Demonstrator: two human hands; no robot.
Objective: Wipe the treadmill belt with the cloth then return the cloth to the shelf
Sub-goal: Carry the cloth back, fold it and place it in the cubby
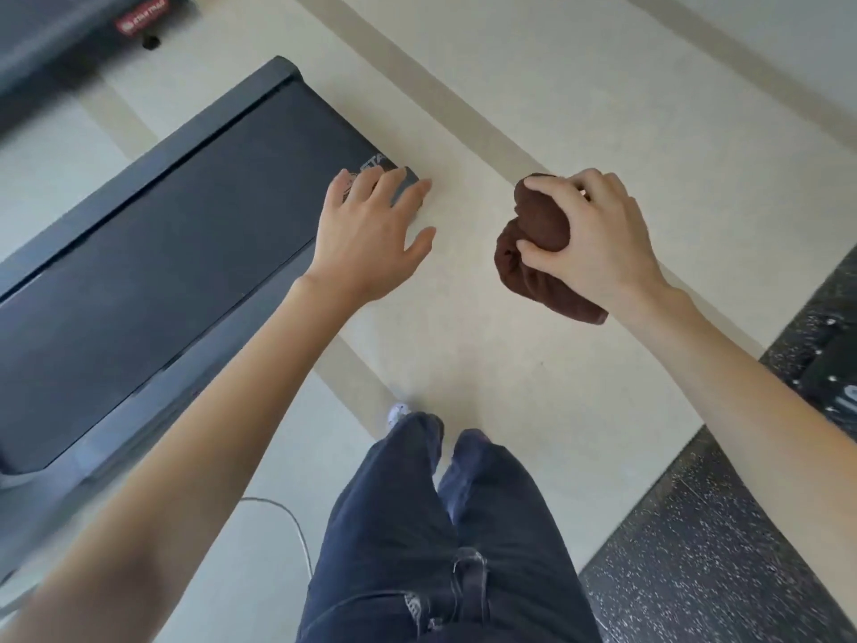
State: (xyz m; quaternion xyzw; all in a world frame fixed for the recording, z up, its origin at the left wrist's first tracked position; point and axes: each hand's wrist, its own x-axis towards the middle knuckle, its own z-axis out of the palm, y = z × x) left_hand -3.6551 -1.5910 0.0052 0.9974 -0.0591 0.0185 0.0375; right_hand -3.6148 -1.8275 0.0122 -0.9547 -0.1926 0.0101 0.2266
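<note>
Right hand (pixel 598 239) is gripping a bunched brown cloth (pixel 538 243), held off to the right of the treadmill belt (pixel 176 225).
Left hand (pixel 371 234) is hovering open at the belt's end; opening the cloth flat first would likely wipe more evenly.

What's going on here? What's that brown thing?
A person stands on the floor next to a treadmill. Their right hand grips a bunched-up brown cloth, held over the floor. Their left hand is open with fingers spread, near the treadmill's end corner. The cloth isn't touching the belt, and no shelf is in view.
</note>
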